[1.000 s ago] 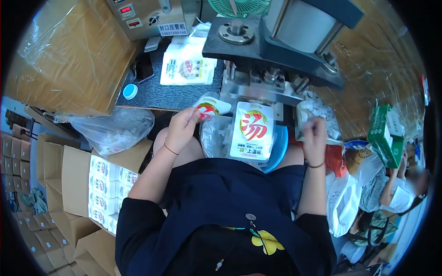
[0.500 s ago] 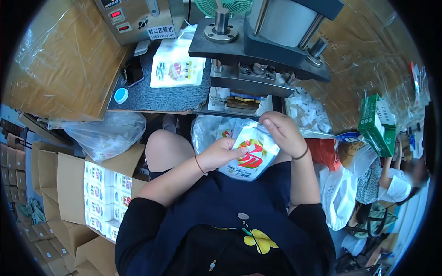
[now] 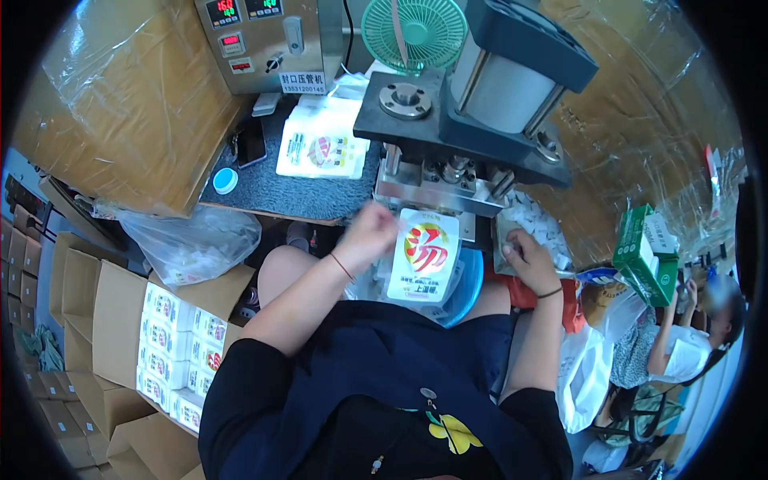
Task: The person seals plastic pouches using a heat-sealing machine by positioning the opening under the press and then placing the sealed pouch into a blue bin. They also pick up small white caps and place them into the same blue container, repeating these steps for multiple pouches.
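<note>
A white pouch (image 3: 424, 258) with a large red character and gold print stands in front of the press (image 3: 436, 200), its top edge right at the press's lower part. My left hand (image 3: 372, 234), smeared by motion, is beside the pouch's upper left edge. Off to the right, my right hand (image 3: 530, 262) has its fingers curled in at the near edge of the tray of small white plastic pieces (image 3: 538, 224). What those fingers hold, if anything, is hidden. Below the pouch, a blue-rimmed tub (image 3: 474, 292) sits between my knees.
A stack of white pouches (image 3: 324, 144) lies on the grey mat (image 3: 300, 196), near a phone (image 3: 251, 144) and a blue lid (image 3: 226, 181). A control box (image 3: 264, 44) and green fan (image 3: 414, 34) stand behind. An open carton (image 3: 120, 320) of packed pouches is at left. Another person (image 3: 684, 348) sits at far right.
The pouch has left both hands' grasp and now stands at the press. My right hand has moved right to the tray; my left has moved up and left. The camera view has shifted.
</note>
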The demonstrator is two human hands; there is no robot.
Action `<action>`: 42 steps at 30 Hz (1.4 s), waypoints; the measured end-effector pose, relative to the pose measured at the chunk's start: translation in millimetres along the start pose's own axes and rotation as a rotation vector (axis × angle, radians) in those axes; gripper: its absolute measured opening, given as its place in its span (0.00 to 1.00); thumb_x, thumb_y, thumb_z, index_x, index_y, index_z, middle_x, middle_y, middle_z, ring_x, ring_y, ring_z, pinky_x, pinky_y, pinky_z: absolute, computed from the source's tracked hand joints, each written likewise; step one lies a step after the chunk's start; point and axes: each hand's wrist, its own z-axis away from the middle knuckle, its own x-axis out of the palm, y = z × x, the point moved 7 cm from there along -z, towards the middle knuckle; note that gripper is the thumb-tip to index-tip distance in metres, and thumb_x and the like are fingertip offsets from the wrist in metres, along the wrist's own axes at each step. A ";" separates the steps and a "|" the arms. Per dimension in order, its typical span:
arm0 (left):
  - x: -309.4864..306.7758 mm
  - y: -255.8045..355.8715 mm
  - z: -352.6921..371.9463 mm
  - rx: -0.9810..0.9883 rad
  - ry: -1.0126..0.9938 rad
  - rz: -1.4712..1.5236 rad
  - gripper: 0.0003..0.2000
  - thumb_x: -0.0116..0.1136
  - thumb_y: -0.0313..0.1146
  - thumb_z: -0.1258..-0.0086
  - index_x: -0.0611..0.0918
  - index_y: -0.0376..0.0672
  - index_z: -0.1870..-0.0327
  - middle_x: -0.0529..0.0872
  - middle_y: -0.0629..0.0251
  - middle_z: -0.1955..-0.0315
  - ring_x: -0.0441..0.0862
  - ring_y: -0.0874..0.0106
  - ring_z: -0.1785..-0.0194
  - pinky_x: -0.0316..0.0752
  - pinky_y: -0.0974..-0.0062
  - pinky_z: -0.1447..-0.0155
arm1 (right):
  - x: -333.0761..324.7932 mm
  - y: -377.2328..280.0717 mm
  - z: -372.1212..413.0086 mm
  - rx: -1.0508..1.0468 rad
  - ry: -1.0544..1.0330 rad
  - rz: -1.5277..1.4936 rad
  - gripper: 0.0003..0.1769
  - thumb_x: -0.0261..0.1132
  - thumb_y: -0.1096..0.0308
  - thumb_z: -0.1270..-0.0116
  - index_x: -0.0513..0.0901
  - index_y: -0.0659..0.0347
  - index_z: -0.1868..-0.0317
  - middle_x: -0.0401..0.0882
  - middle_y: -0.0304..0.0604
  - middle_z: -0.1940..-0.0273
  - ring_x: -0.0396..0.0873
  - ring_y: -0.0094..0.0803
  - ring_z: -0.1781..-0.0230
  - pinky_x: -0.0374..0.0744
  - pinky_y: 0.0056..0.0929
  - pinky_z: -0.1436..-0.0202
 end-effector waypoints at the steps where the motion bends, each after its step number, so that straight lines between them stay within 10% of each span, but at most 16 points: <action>1: -34.7 20.5 -12.0 0.116 0.230 -0.243 0.15 0.61 0.35 0.23 0.73 0.35 0.47 0.88 0.52 0.59 0.89 0.61 0.56 0.83 0.62 0.50 | 4.0 7.9 -3.3 -0.021 0.085 -0.091 0.15 0.66 0.57 0.29 0.79 0.54 0.47 0.83 0.47 0.66 0.83 0.46 0.64 0.78 0.42 0.60; 3: -81.3 76.1 -15.5 0.770 0.663 -0.791 0.21 0.61 0.35 0.25 0.72 0.34 0.37 0.77 0.36 0.40 0.76 0.42 0.35 0.73 0.56 0.34 | 2.5 10.3 -8.6 0.037 0.001 -0.109 0.15 0.67 0.59 0.30 0.79 0.54 0.47 0.81 0.46 0.67 0.81 0.44 0.68 0.78 0.39 0.61; 8: -102.7 29.7 -21.8 0.473 0.262 -1.517 0.34 0.52 0.59 0.24 0.68 0.50 0.22 0.60 0.48 0.20 0.61 0.48 0.20 0.56 0.41 0.21 | -4.0 10.9 -1.3 0.036 -0.084 -0.290 0.17 0.71 0.69 0.35 0.78 0.61 0.48 0.79 0.43 0.64 0.77 0.33 0.66 0.78 0.33 0.59; 15: -103.4 9.6 54.1 0.670 0.357 -0.953 0.15 0.65 0.29 0.30 0.85 0.41 0.44 0.90 0.56 0.54 0.88 0.62 0.52 0.81 0.67 0.48 | -20.1 19.7 16.6 0.083 0.256 -0.283 0.18 0.74 0.78 0.39 0.78 0.63 0.50 0.76 0.39 0.64 0.74 0.25 0.68 0.76 0.27 0.63; 18: -67.4 -9.9 48.9 0.208 0.052 -0.214 0.10 0.67 0.30 0.29 0.88 0.35 0.52 0.90 0.61 0.65 0.86 0.76 0.63 0.80 0.75 0.57 | -26.2 -20.2 8.6 -0.004 0.444 -0.195 0.15 0.74 0.76 0.37 0.79 0.64 0.53 0.78 0.39 0.66 0.74 0.23 0.70 0.74 0.24 0.65; 19: -50.4 -1.5 51.8 0.293 0.024 -0.389 0.11 0.69 0.34 0.27 0.88 0.32 0.58 0.90 0.67 0.70 0.83 0.84 0.66 0.78 0.81 0.61 | -23.1 -30.0 5.2 0.001 0.411 -0.199 0.14 0.75 0.75 0.37 0.79 0.64 0.54 0.79 0.40 0.66 0.74 0.24 0.70 0.73 0.24 0.65; 24: 26.6 17.2 68.3 0.128 -0.188 -0.289 0.13 0.70 0.36 0.28 0.89 0.34 0.55 0.90 0.66 0.68 0.83 0.84 0.64 0.78 0.81 0.60 | 1.6 -111.7 0.3 -0.115 0.201 -0.996 0.08 0.73 0.73 0.33 0.86 0.66 0.55 0.87 0.43 0.59 0.82 0.25 0.61 0.79 0.27 0.57; 31: 81.2 -8.4 83.6 -0.091 -0.460 0.212 0.16 0.59 0.40 0.19 0.86 0.32 0.48 0.90 0.66 0.56 0.84 0.81 0.57 0.80 0.78 0.49 | -3.8 -119.3 -2.1 -0.248 0.032 -0.428 0.08 0.72 0.71 0.32 0.84 0.65 0.57 0.87 0.46 0.62 0.83 0.32 0.64 0.80 0.30 0.59; 34: 95.5 -25.0 83.8 -0.129 -0.551 0.275 0.16 0.60 0.39 0.20 0.86 0.33 0.46 0.90 0.65 0.55 0.85 0.80 0.55 0.81 0.76 0.46 | -4.1 -115.6 3.8 -0.135 0.021 -0.620 0.11 0.70 0.69 0.31 0.82 0.62 0.51 0.86 0.46 0.64 0.82 0.34 0.66 0.79 0.31 0.60; 38: 85.9 -20.9 73.3 -0.225 -0.526 0.377 0.11 0.64 0.29 0.24 0.86 0.34 0.46 0.91 0.63 0.53 0.87 0.77 0.51 0.81 0.74 0.43 | -38.2 -79.5 -8.0 -0.205 0.375 0.174 0.22 0.71 0.63 0.32 0.79 0.59 0.40 0.87 0.50 0.55 0.84 0.50 0.54 0.81 0.45 0.53; 42: 60.3 -11.4 40.3 -0.263 -0.409 0.447 0.15 0.66 0.26 0.27 0.83 0.33 0.41 0.90 0.57 0.48 0.89 0.70 0.48 0.83 0.69 0.40 | -12.4 -11.0 -27.4 -0.021 0.198 0.339 0.23 0.72 0.65 0.36 0.81 0.54 0.41 0.78 0.52 0.39 0.82 0.57 0.48 0.81 0.51 0.47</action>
